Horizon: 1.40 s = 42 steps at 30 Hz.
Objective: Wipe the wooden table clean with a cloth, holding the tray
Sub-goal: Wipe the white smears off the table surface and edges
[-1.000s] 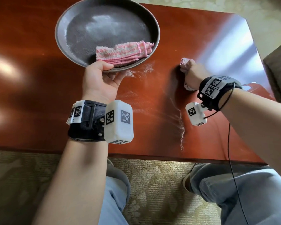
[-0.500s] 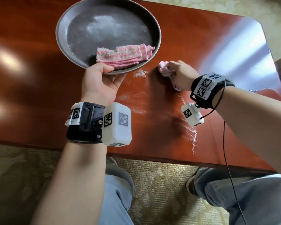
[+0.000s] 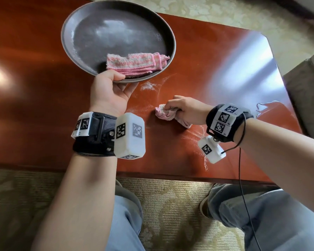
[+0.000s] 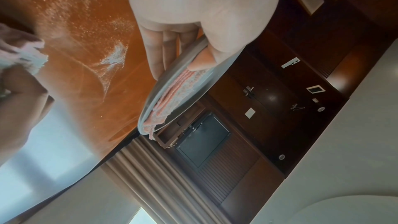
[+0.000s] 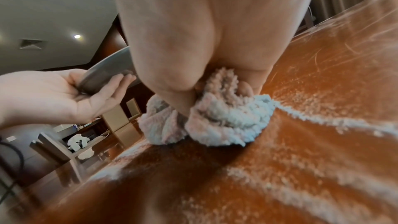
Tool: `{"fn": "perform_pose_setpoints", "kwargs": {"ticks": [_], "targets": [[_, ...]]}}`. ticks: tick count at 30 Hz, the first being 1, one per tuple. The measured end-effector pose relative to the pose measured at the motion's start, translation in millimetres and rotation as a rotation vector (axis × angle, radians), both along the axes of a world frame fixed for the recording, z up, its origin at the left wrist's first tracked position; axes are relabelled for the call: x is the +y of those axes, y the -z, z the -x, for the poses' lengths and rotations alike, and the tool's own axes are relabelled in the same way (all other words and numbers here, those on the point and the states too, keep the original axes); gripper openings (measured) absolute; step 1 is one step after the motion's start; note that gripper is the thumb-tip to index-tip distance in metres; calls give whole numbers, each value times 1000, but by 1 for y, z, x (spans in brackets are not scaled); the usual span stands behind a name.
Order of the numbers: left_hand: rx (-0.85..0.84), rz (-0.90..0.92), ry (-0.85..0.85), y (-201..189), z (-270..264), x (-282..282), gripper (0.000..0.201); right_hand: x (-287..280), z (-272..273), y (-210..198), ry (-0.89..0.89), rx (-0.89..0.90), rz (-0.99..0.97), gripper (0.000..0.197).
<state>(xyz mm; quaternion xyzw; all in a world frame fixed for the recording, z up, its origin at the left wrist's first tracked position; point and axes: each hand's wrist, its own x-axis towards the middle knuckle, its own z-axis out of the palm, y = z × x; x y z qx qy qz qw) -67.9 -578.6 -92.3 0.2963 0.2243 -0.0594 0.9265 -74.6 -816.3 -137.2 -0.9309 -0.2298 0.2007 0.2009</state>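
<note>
A round grey tray (image 3: 91, 20) is held just above the reddish wooden table (image 3: 34, 105). My left hand (image 3: 110, 91) grips its near rim, thumb on top (image 4: 202, 60), fingers beneath (image 5: 107, 89). A folded pink cloth (image 3: 134, 63) lies in the tray's near part. My right hand (image 3: 185, 108) grips a bunched pink-white cloth (image 3: 164, 114) and presses it onto the table below the tray's right edge. White powder (image 3: 148, 86) lies near the tray rim, and a ridge of it (image 5: 323, 122) trails behind the cloth.
Powder streaks (image 3: 204, 160) run toward the table's near edge (image 3: 170, 175). A glare patch covers the table's far right corner (image 3: 243, 66). An upholstered seat (image 3: 308, 98) stands at the right. My knees (image 3: 261, 214) and patterned carpet (image 3: 170, 205) are below the edge.
My right hand has swept the cloth leftward and then toward me across the table, ending below the tray's rim. The left hand keeps the same hold on the tray.
</note>
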Motion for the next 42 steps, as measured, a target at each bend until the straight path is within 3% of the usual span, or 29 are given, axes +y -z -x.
{"fn": "perform_pose_setpoints", "kwargs": {"ticks": [5,10,16,20,25,42], "targets": [[-11,-12,24,0,0,-7,29,-2,-7,-12,49,36,-45,47],[23,-30,29,-1,-9,-18,25,-30,-36,-15,583,-32,-419,36],[26,-17,25,-5,-27,-44,21,-90,-77,-7,916,-156,-277,28],[23,-20,30,-7,-41,-58,22,-115,-90,-4,938,-246,-38,28],[5,-27,42,-6,-52,-69,24,-122,-110,6,830,-184,77,17],[-4,-25,0,-4,-58,-48,30,-82,-144,11,554,-163,121,36]]}}
